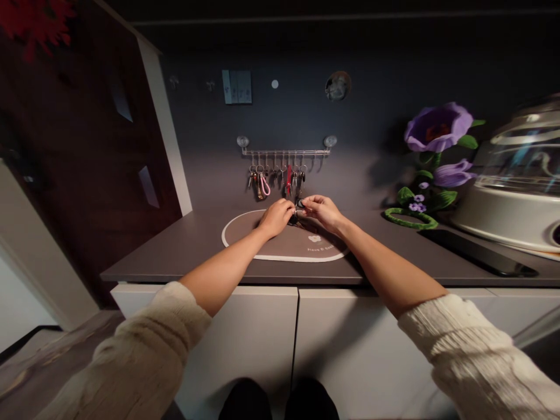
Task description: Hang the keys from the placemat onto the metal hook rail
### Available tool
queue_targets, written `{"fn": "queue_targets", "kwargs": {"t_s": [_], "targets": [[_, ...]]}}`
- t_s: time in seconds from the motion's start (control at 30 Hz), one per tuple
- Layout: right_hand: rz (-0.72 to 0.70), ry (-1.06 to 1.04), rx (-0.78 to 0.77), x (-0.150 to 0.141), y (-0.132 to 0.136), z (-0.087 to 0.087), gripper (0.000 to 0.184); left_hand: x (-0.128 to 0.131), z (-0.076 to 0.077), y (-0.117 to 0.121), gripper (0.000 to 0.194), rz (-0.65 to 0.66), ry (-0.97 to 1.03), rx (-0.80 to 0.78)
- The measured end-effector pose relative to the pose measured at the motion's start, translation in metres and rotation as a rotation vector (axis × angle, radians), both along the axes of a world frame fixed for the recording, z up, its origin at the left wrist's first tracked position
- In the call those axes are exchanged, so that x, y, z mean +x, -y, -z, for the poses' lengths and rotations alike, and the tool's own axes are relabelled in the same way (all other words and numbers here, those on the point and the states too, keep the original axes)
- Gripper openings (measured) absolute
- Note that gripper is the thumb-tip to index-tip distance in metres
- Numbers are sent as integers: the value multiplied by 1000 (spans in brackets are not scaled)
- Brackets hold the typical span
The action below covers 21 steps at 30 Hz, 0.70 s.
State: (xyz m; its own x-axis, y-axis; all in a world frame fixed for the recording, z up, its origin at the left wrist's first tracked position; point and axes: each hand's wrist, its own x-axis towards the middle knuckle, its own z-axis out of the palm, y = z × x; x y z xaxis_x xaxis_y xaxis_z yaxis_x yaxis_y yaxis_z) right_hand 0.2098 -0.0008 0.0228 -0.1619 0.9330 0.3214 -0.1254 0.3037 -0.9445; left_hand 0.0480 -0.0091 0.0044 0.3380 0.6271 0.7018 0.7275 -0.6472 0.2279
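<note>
Over a grey-brown mat with a white edge, my two hands meet at a small bunch of keys. My left hand has its fingers closed on the keys from the left. Thumb and fingers of my right hand pinch the same bunch at its upper right, by a small dark part. The fingers partly cover the keys, so their details are hard to make out. Just behind, a clear hook rail on the wall carries several hanging key sets, among them a pink loop and a red strap.
Right of the mat stand knitted purple flowers with a green ring base. A dark flat phone-like slab lies near a white appliance with a clear dome. White cabinet doors are below the counter.
</note>
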Motion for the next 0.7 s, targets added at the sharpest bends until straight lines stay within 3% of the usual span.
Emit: {"fn": "queue_targets", "kwargs": {"t_s": [0.47, 0.7], "targets": [[-112, -73, -9, 1, 2, -2, 6, 0, -1, 0, 19, -70, 74, 34], [-224, -11, -61, 3, 1, 1, 10, -1, -3, -2, 19, -61, 95, 99]]}}
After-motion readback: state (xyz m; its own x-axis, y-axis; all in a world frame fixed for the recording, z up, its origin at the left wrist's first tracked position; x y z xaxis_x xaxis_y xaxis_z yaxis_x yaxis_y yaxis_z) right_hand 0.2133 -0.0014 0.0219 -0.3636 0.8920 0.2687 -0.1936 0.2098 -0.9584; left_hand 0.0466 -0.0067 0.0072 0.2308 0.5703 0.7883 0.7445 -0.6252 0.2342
